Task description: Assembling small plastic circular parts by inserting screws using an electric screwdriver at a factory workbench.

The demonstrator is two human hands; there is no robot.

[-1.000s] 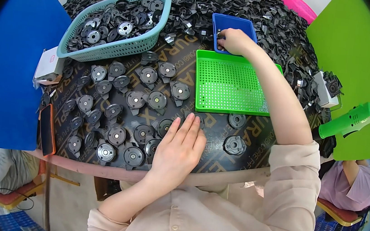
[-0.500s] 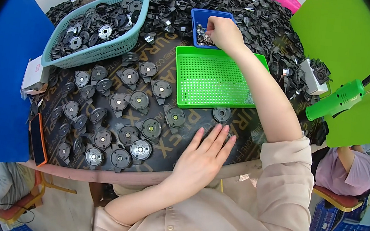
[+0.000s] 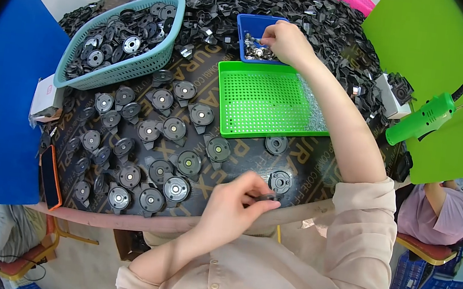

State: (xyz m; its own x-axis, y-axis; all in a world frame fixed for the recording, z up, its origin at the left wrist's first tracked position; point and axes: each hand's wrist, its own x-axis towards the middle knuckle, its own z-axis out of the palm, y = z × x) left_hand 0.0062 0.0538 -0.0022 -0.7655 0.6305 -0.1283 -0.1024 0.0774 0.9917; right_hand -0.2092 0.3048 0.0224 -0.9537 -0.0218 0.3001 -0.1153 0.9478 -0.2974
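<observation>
Down at the near edge, the left hand (image 3: 232,210) pinches a small dark piece (image 3: 268,197) between thumb and fingertips! Just beyond it lies a round black part (image 3: 280,182), another black disc (image 3: 276,145) farther up, dark disc assemblies (image 3: 174,129) spread off to the left. Past the green tray (image 3: 259,105), the right hand (image 3: 292,42) dips curled fingers into the blue bin (image 3: 256,24) of metal bits (image 3: 258,52); whether it grips one, I can't tell. Behind: heaped black pieces (image 3: 326,18).

It is a workshop: metal parts (image 3: 253,50) in a tray (image 3: 255,24), heaped black pieces (image 3: 224,4), a power tool (image 3: 424,118), seated workers (image 3: 441,217).
</observation>
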